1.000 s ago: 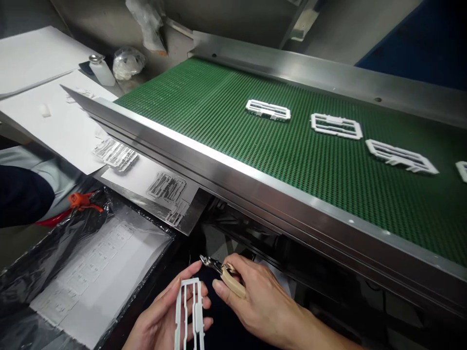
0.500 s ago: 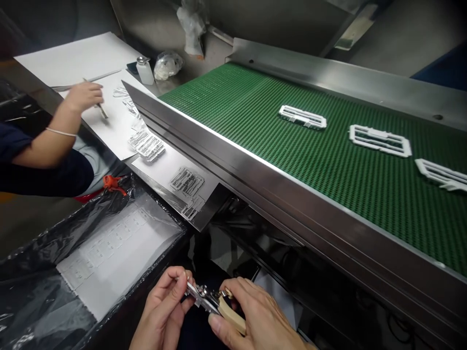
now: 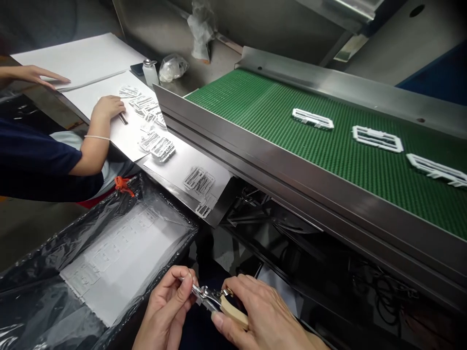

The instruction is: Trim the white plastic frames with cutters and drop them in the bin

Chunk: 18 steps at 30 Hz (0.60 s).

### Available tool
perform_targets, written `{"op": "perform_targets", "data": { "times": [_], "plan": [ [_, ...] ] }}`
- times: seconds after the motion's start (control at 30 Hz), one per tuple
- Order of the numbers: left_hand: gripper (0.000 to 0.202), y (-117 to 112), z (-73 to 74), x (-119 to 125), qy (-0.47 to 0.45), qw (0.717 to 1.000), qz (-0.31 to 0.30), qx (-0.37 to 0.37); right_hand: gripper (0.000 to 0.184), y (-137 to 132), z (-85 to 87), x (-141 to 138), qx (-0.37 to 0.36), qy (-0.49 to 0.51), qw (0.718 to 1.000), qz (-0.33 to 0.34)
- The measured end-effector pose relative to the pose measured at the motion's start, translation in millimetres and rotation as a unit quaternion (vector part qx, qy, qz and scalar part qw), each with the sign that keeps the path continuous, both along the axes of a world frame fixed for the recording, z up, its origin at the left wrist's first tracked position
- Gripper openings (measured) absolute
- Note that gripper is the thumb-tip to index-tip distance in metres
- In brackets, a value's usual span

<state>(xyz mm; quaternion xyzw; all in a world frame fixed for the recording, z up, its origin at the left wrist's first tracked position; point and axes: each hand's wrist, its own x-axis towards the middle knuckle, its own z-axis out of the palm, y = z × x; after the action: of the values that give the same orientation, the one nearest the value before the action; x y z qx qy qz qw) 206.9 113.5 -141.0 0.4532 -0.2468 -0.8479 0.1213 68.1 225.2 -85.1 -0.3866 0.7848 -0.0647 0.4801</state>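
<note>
Item: nippers (image 3: 213, 299), tan-handled, gripped in the right hand (image 3: 262, 318), steel tip now pinched by the left hand's (image 3: 166, 311) fingers. The white frame held a second ago is gone from the left hand. Beyond: bag-lined box (image 3: 109, 253) to the left, conveyor belt (image 3: 328, 150) above right carrying white frames (image 3: 377, 138).

Green conveyor belt (image 3: 292, 131) runs across the right, framed by a steel rail (image 3: 255, 160) along its near edge. Three white plastic frames lie flat on it, spaced apart in a row: one (image 3: 313, 119), the next (image 3: 377, 139), and a third (image 3: 436, 169) cut by the picture's edge. To the left sits a worktable (image 3: 204, 80) under white paper sheets (image 3: 83, 58), with clusters of small white parts (image 3: 157, 145) on the paper. A small bottle (image 3: 150, 73) and a crumpled clear bag (image 3: 172, 66) stand at the table's far side.
</note>
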Motion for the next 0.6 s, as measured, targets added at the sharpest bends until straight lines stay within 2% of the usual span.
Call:
{"op": "perform_targets", "data": {
  "times": [0.27,0.47,0.53,0.6],
  "plan": [
    [0.022,-20,-6.6,24,0.017,1.0,-0.002,-0.023,0.023,-20,-0.3,28,-0.003,0.0,1.0,0.001],
    [0.024,-31,-6.6,33,0.007,1.0,0.002,-0.029,0.023,-33,-2.0,42,-0.016,0.042,0.999,0.013],
    [0.027,-32,-8.0,33,-0.002,1.0,0.004,-0.03,0.027,-38,-3.2,44,-0.011,0.019,1.0,-0.009],
    [0.03,-32,-10.9,31,-0.017,0.999,0.003,-0.036,0.031,-42,-8.4,44,-0.006,-0.039,0.997,-0.069]
  ]
}}
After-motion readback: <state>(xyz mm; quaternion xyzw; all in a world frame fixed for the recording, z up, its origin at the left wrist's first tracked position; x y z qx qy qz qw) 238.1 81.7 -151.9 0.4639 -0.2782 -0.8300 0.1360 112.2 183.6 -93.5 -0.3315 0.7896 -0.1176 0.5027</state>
